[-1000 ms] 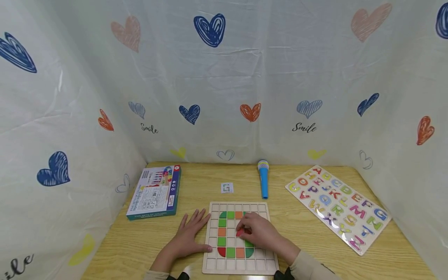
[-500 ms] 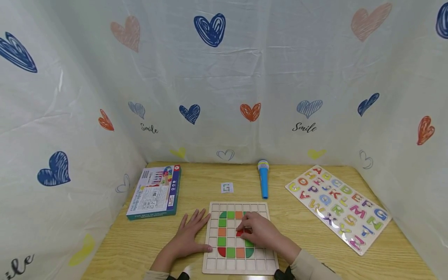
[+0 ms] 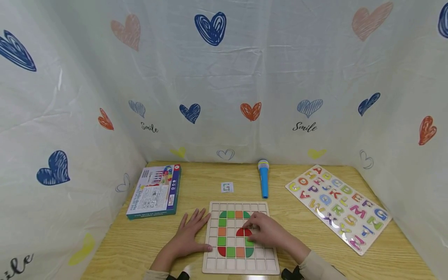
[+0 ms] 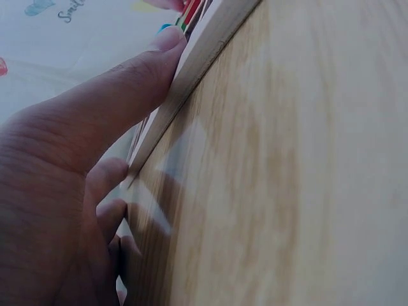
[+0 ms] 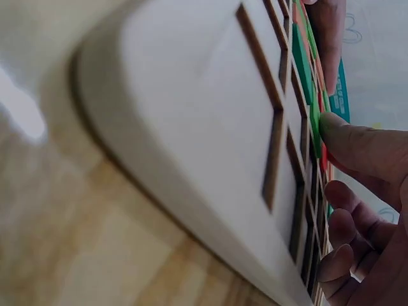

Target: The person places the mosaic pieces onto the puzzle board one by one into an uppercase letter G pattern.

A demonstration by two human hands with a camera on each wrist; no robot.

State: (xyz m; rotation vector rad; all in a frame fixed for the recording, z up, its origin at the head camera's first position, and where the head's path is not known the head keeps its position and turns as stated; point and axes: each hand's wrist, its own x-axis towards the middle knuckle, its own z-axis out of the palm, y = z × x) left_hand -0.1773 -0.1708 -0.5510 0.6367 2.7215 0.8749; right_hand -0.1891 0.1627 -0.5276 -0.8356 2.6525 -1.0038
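A pale wooden grid board (image 3: 241, 269) lies on the table with green, orange and red tiles forming a G-like outline. Two rounded red tiles (image 3: 240, 232) sit side by side in its middle, making a half-round. My right hand (image 3: 267, 233) is over the board's right side, index finger at the red tiles and thumb by a green tile (image 3: 249, 242). In the right wrist view the thumb (image 5: 357, 140) touches the tiles' edge; no piece shows lifted in the hand. My left hand (image 3: 187, 237) lies spread at the board's left edge, thumb (image 4: 137, 73) on its rim.
Behind the board lie a small printed card (image 3: 227, 187) and a blue toy microphone (image 3: 264, 182). A flat game box (image 3: 154, 192) is at the back left. An alphabet puzzle board (image 3: 337, 210) lies at the right. A heart-printed curtain (image 3: 224, 85) surrounds the table.
My right hand has drawn slightly to the right and its fingers have come away from the red tile, so both red tiles now show. The left hand stays in place.
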